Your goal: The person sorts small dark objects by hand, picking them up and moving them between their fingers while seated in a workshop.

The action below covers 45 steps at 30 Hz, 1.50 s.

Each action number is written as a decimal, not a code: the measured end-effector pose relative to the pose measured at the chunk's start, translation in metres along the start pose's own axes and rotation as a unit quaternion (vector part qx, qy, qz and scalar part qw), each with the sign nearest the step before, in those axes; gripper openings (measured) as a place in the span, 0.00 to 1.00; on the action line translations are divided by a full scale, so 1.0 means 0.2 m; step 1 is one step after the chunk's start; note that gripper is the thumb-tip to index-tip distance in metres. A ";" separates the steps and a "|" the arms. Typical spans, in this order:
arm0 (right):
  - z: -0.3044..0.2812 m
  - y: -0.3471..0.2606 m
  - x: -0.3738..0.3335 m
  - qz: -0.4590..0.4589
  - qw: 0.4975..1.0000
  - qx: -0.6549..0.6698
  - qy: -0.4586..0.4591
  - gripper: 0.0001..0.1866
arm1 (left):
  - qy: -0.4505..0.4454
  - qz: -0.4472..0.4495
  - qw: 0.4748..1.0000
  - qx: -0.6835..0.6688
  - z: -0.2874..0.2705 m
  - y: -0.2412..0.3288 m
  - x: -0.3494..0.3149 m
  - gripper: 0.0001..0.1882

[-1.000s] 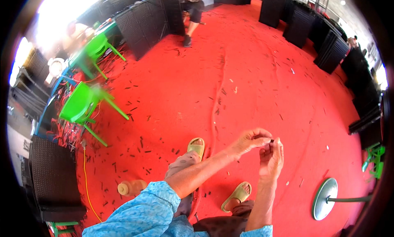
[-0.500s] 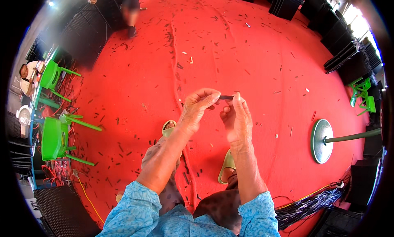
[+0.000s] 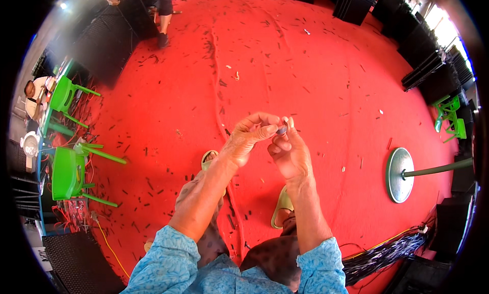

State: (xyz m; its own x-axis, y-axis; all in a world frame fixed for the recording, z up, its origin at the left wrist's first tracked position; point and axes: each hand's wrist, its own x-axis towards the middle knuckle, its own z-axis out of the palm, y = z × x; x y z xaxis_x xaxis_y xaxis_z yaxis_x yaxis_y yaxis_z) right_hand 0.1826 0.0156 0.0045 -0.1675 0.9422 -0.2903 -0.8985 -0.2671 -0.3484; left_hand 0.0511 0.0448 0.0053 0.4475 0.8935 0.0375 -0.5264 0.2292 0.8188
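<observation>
Above the red floor [image 3: 305,95], a small dark strip [image 3: 281,130] is curled between my two hands. My left hand [image 3: 245,140] pinches one side of it with thumb and forefinger. On the other side, my right hand [image 3: 294,156] grips it between thumb and fingertips, its remaining fingers curled in. Part of the strip is hidden behind the fingertips, and its material cannot be made out. Many similar short dark strips lie scattered over the floor, thickest toward the left.
Green plastic chairs [image 3: 69,171] stand at the left beside red cables. A round stand base [image 3: 400,175] with a pole lies at the right, near a cable bundle [image 3: 387,253]. Black panels [image 3: 356,3] line the far right. Another person's leg [image 3: 164,21] shows at the far left.
The strip was held out nearly straight between my hands; now it is curled. My hands have come closer together, the right one moving left and slightly down.
</observation>
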 end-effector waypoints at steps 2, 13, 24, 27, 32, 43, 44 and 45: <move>0.02 0.00 0.00 0.015 1.000 -0.019 -0.019 0.07 | 0.002 -0.007 1.000 -0.001 0.01 0.02 -0.01 0.12; 0.03 0.02 -0.02 -0.011 0.996 -0.083 0.026 0.10 | 0.026 0.007 0.999 0.036 0.01 0.00 0.00 0.10; 0.11 0.13 -0.05 -0.205 0.923 -0.326 0.017 0.10 | 0.152 0.046 0.983 0.094 -0.04 0.00 -0.01 0.03; 0.03 0.07 -0.04 -0.215 0.915 -0.339 0.039 0.11 | 0.113 0.060 0.984 0.123 0.00 -0.06 0.03 0.04; 0.11 0.09 -0.06 -0.173 0.932 -0.312 0.070 0.15 | 0.081 0.085 0.986 0.119 -0.03 -0.01 0.02 0.05; 0.13 0.08 -0.07 -0.190 0.867 -0.458 0.053 0.16 | 0.083 0.089 0.987 0.102 -0.03 0.01 0.01 0.08; 0.13 0.08 -0.08 -0.186 0.866 -0.461 0.054 0.16 | 0.078 0.093 0.988 0.093 -0.04 0.00 0.02 0.07; 0.12 0.08 -0.07 -0.186 0.866 -0.460 0.054 0.16 | 0.078 0.092 0.988 0.093 -0.04 0.00 0.02 0.07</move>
State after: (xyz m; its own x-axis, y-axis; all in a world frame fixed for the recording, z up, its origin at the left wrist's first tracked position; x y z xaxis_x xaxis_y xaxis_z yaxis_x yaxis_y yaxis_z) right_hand 0.1604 0.0020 0.0243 0.1478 0.9865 -0.0706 -0.1691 -0.0452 -0.9846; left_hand 0.0472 0.0506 0.0003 0.2325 0.9654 0.1181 -0.4391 -0.0042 0.8984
